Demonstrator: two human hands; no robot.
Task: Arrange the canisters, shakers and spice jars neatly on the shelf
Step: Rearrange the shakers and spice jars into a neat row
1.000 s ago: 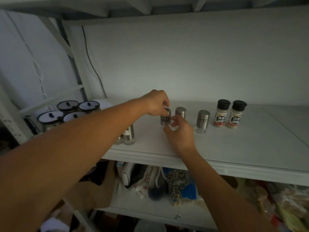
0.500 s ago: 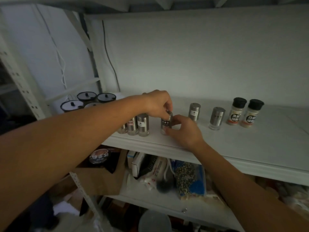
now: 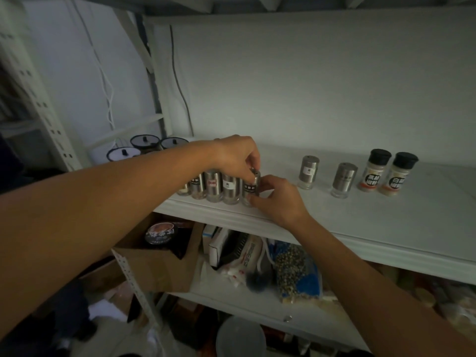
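Observation:
A steel shaker with a dark label (image 3: 250,188) stands at the right end of a tight row of several steel shakers (image 3: 213,186) near the front edge of the white shelf (image 3: 334,217). My left hand (image 3: 235,157) pinches its top from above. My right hand (image 3: 279,199) holds its base and side from the right. Two more steel shakers (image 3: 308,172) (image 3: 343,179) stand apart further right. Beyond them stand two black-capped spice jars (image 3: 373,173) (image 3: 396,177) side by side. Glass canisters with black-knobbed lids (image 3: 144,144) sit at the far left, partly hidden by my left arm.
The white wall (image 3: 309,86) closes the back of the shelf. A metal upright (image 3: 154,81) and cable run at the left. Below are a cardboard box (image 3: 154,264), a peppercorn bag (image 3: 296,274) and other packets on the lower shelf.
Both hands have carried the dark-labelled shaker left and forward, from beside the two loose shakers to the right end of the row. The camera has swung left.

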